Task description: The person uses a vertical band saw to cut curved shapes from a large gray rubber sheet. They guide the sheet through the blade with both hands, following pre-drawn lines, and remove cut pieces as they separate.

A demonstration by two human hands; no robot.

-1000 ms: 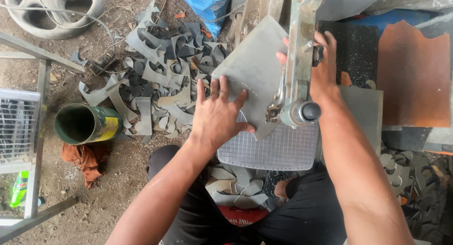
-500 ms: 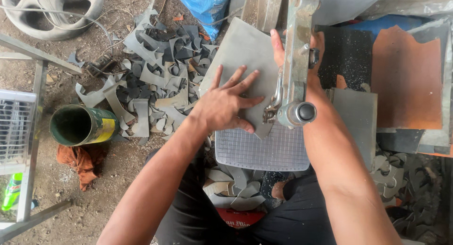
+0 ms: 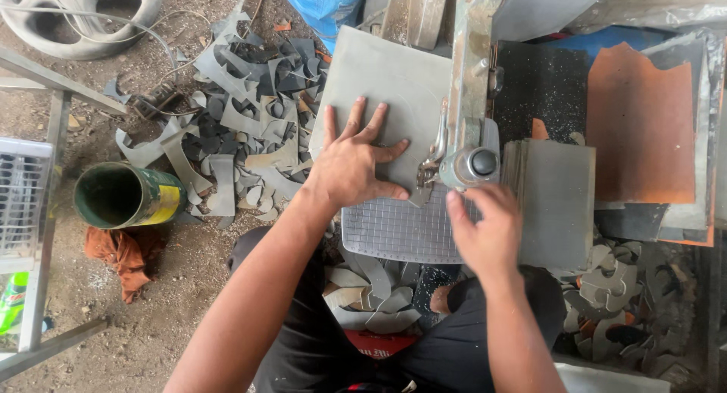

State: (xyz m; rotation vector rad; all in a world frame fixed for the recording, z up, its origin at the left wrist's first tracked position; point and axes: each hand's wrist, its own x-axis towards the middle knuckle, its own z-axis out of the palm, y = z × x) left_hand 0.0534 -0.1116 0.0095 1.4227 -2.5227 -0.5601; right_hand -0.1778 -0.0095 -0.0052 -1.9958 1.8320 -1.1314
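Here, left hand (image 3: 354, 164) splayed flat on grey sheet (image 3: 382, 79); right hand (image 3: 485, 232) half-curled at its near edge.

A flat grey sheet (image 3: 382, 86) lies tilted on the gridded cutting table (image 3: 394, 234), its near corner at the saw blade. It is plain, stiff and roughly square, its far edge reaching past the table toward the scraps.

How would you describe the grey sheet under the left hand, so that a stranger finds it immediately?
Start at the upright cutting machine in the top middle. Just left of it, a large flat grey sheet lies tilted under the spread left hand. Unlike the cut scraps on the ground, it is whole and smooth.
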